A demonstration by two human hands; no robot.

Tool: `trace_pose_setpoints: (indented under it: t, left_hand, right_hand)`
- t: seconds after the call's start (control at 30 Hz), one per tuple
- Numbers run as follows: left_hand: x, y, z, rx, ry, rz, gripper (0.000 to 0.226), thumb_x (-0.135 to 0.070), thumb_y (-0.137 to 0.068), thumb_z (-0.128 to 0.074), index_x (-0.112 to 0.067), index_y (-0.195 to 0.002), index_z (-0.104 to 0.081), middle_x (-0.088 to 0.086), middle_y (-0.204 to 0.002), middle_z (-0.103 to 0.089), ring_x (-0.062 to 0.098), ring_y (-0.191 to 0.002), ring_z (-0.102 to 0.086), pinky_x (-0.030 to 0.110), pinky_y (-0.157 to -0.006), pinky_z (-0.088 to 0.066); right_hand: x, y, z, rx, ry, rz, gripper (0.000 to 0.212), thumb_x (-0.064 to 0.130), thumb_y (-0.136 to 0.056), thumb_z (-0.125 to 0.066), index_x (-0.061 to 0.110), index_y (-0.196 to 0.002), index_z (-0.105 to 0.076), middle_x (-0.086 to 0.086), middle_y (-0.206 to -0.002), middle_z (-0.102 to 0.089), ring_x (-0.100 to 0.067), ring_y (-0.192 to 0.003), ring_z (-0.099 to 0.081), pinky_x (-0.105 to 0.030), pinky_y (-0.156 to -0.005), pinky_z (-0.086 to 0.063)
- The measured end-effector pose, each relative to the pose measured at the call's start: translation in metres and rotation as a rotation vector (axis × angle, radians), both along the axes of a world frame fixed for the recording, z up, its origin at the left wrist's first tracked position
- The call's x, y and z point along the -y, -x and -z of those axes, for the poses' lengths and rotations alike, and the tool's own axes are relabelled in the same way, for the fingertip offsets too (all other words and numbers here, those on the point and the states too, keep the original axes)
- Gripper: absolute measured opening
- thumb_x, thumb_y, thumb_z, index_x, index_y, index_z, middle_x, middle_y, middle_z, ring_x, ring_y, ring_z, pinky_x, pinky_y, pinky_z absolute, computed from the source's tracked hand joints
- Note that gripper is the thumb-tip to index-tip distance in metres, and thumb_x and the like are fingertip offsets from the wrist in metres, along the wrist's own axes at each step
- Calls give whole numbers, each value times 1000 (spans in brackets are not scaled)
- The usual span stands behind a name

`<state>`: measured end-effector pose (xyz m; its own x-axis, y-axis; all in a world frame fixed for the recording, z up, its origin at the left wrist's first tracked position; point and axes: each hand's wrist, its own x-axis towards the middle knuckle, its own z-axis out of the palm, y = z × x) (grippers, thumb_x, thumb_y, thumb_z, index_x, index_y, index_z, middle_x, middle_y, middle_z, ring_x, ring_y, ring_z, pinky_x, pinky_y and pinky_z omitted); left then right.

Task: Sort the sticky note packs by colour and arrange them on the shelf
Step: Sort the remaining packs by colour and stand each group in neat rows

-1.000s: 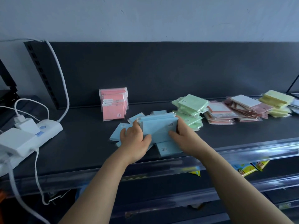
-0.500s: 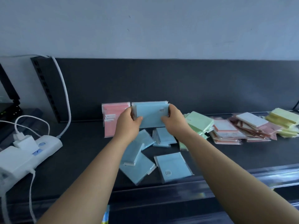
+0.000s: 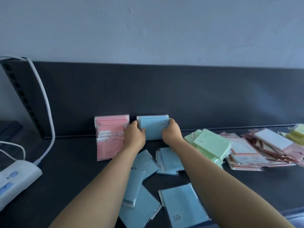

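Gripping upright blue stack (image 3: 153, 129): left hand (image 3: 134, 139) curled round its left edge, right hand (image 3: 171, 136) curled round its right edge. Stack stands on shelf (image 3: 74, 170) against back panel (image 3: 197, 99), just beside upright pink stack (image 3: 110, 137), small gap between. Loose blue packs (image 3: 182, 206) lie flat on shelf nearer front, under forearms. To right, unsorted: green pile (image 3: 212, 145), pink-edged pile (image 3: 243, 155), yellow packs (image 3: 297, 135) at frame edge. Far left: power strip (image 3: 14, 180), white cable (image 3: 47, 112).
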<state>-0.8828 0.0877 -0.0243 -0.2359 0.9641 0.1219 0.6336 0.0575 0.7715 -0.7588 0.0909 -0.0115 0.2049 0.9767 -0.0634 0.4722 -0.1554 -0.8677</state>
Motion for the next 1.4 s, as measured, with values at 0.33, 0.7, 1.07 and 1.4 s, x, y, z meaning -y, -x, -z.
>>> trace_pose_setpoints:
  t: [0.33, 0.7, 1.07, 1.4]
  left_hand:
    - [-5, -4, 12, -11, 34, 25, 26, -21, -94, -58, -8, -115, -50, 9, -115, -58, 23, -99, -55, 29, -76, -37]
    - [-6, -2, 15, -60, 108, 99, 57, -12, -80, -70, -12, -129, -42, 4, -120, -55, 24, -106, -56, 27, -75, -39]
    - [-9, -6, 8, -83, 27, 1, 44, -14, -88, -68, -6, -122, -41, 10, -127, -50, 26, -117, -48, 24, -80, -30]
    - [-4, -8, 3, -62, 2, 12, 52, -25, -92, -64, -3, -132, -40, 13, -137, -45, 28, -126, -42, 29, -98, -31]
  right_hand:
    - [-7, -8, 13, -53, -15, 3, 26, -1, -86, -43, 12, -108, -50, -2, -92, -59, -13, -65, -51, -23, -48, -36]
    - [-8, -10, 18, -6, 11, -51, 39, -6, -82, -43, 16, -114, -41, 2, -89, -54, -12, -71, -51, -22, -50, -36]
    - [-21, -7, 23, -79, -24, 19, 59, 9, -82, -68, 14, -132, -38, -6, -127, -52, -22, -105, -55, -29, -79, -44]
    - [-14, -7, 16, -32, -37, 2, 71, 24, -86, -68, 13, -144, -27, -8, -138, -39, -20, -103, -50, -29, -78, -42]
